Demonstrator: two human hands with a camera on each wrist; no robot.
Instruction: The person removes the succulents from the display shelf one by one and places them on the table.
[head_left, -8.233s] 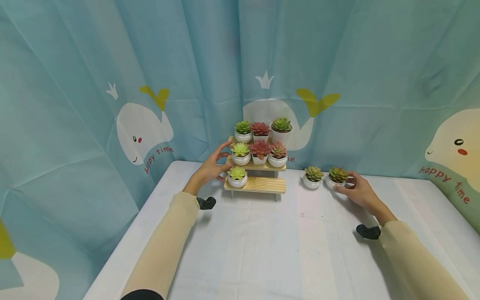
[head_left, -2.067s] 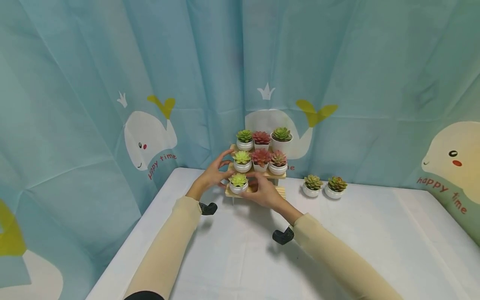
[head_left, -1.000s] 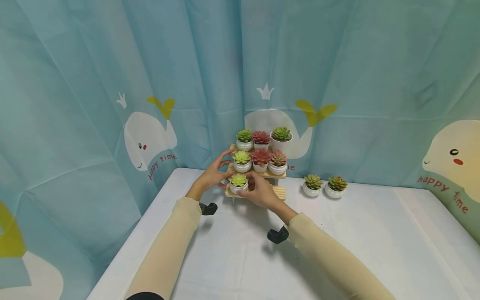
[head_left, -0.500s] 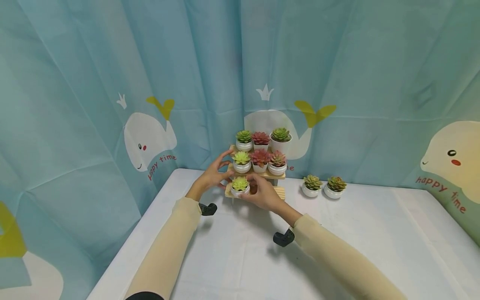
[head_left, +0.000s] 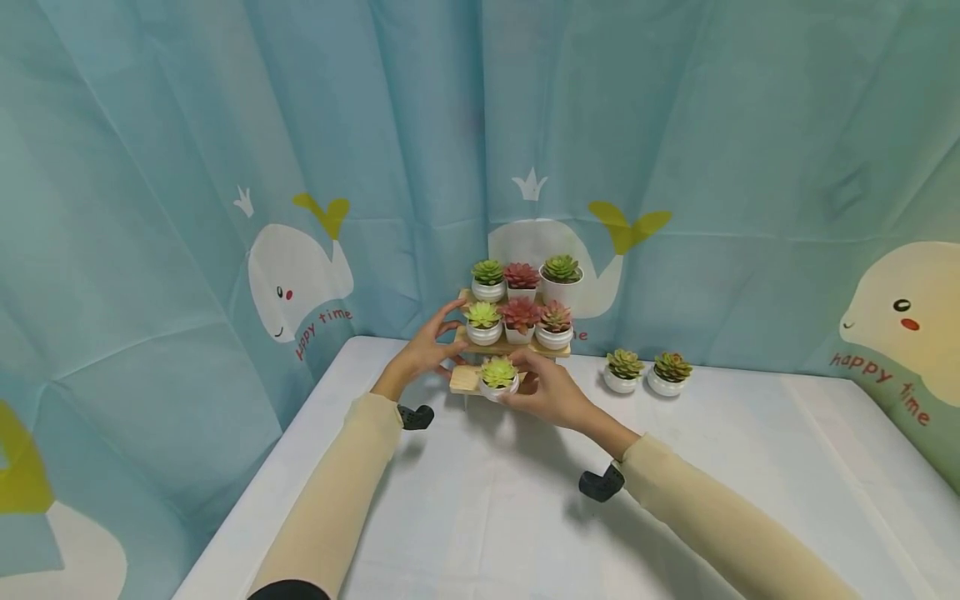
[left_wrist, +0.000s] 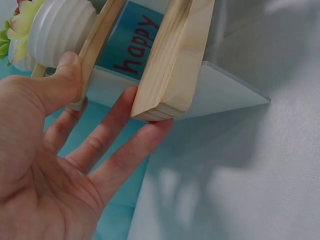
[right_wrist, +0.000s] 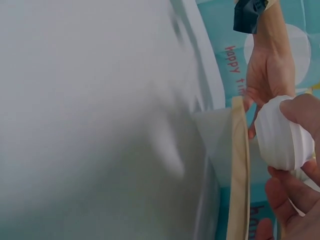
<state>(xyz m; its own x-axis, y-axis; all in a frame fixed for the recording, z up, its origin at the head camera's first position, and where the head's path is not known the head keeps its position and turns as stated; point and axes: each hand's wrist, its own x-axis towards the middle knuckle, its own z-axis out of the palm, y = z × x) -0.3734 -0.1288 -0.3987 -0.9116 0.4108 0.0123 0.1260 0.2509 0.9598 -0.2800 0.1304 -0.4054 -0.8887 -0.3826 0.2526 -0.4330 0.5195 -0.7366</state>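
Pinching the lime-green potted plant [head_left: 498, 377]: right hand [head_left: 550, 392], grip closed | plant was at the bottom shelf [head_left: 464, 380] of the stand [head_left: 510, 347], right of its left edge, contact unclear | left hand [head_left: 423, 350] touched the stand's left edge, fingers extended, grip loose | two more potted plants [head_left: 623, 372] stood near the back edge of the counter [head_left: 487, 500]

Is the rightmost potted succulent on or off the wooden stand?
Off: the rightmost potted succulent sits upright on the white table, apart from the wooden stand.

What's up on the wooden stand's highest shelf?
A green plant, a red plant and a bigger green plant. The red one's pot bottom is hidden behind the middle row.
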